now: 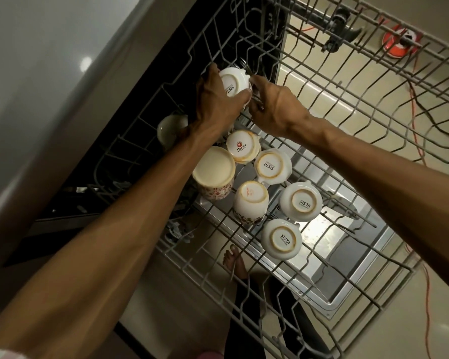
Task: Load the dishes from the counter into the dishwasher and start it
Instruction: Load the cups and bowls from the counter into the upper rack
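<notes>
The grey wire upper rack (322, 104) of the dishwasher is pulled out below me. My left hand (215, 99) grips an upturned white cup (232, 82) at the rack's far left side. My right hand (272, 107) is at the same cup from the right, its fingertips touching the cup's side; part of these fingers is hidden. Several more white cups stand bottom-up in the rack nearer to me, among them a Somny cup (241, 147), a wide patterned mug (213, 172) and a Sista cup (301, 202).
The open dishwasher door (347, 268) lies under the rack. A small bowl (170, 125) sits at the rack's left edge. An orange cable (415, 130) and a red round object (399, 44) lie on the floor at the right. My bare foot (235, 257) shows through the wires.
</notes>
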`<state>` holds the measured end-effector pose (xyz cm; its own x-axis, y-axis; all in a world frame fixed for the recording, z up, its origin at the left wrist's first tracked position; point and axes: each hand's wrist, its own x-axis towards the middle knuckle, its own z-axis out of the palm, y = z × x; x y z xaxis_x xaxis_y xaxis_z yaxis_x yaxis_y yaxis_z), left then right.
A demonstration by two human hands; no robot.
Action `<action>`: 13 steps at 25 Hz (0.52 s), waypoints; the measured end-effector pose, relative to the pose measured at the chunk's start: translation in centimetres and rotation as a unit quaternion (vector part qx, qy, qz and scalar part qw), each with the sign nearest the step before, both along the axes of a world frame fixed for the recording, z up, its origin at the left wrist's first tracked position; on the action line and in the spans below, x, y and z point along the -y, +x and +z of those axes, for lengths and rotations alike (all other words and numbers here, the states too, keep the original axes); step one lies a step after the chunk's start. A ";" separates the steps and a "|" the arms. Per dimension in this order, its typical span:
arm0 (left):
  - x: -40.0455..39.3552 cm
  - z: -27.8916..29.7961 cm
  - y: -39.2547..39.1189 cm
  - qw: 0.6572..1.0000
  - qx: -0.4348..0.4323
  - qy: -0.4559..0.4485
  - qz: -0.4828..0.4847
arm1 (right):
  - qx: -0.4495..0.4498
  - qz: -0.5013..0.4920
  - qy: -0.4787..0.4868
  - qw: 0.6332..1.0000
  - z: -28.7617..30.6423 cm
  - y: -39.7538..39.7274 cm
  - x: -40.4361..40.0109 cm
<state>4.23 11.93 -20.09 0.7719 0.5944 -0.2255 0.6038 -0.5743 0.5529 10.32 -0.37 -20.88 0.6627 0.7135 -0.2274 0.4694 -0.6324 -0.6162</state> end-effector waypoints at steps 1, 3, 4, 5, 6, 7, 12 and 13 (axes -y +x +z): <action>0.3 0.4 -0.4 1.000 0.008 -0.004 0.002 | 0.027 0.005 0.010 1.000 0.1 -0.2 0.3; 1.3 1.2 -1.8 0.999 0.049 0.005 -0.004 | 0.077 0.022 0.011 0.997 0.4 -0.8 1.2; 2.0 1.4 -2.8 0.997 0.081 0.017 -0.009 | 0.094 0.031 0.009 0.995 0.7 -1.2 1.7; 2.6 1.6 -3.7 0.994 0.109 0.027 -0.014 | 0.102 0.036 0.006 0.994 0.9 -1.6 2.2; 3.2 1.7 -4.6 0.991 0.125 0.034 -0.016 | 0.105 0.037 0.006 0.994 1.2 -2.1 2.7; 3.8 1.8 -5.4 0.990 0.133 0.036 -0.016 | 0.106 0.035 0.008 0.994 1.6 -2.6 3.1; 5.8 3.2 -8.2 0.982 0.189 0.029 -0.006 | 0.105 0.002 0.022 0.994 4.2 -5.5 5.4; 6.2 3.7 -8.7 0.982 0.188 0.029 -0.006 | 0.103 -0.004 0.025 0.994 4.9 -6.1 5.8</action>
<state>-4.49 5.76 -16.43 0.8013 0.5877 0.1114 0.3555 -0.6176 0.7016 4.26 -6.17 -16.01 0.6972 0.7152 -0.0495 0.5845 -0.6071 -0.5383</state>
